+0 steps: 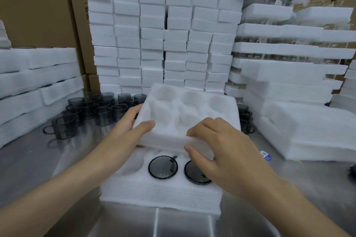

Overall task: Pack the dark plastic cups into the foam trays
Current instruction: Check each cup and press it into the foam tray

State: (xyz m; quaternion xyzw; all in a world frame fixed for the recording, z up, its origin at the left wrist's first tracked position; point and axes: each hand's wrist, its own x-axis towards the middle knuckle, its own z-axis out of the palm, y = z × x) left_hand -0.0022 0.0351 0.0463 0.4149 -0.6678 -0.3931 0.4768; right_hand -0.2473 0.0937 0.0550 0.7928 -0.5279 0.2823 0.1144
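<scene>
Two dark cups point(163, 167) sit mouth-up in the near pockets of the lower foam tray point(159, 194), side by side; the right one is partly hidden under my right hand point(217, 152). Above that tray I hold an empty foam tray point(192, 113), tilted with its far edge raised. My left hand point(127, 127) grips its left edge, thumb on top. My right hand pinches its near edge, fingers curled over the top. Beyond the lower tray to the left, loose cups point(100, 111) stand crowded on the steel surface point(38, 163). A few more cups point(245, 119) stand beyond it to the right. Foam stacks point(163, 34) rise behind the lower tray.
</scene>
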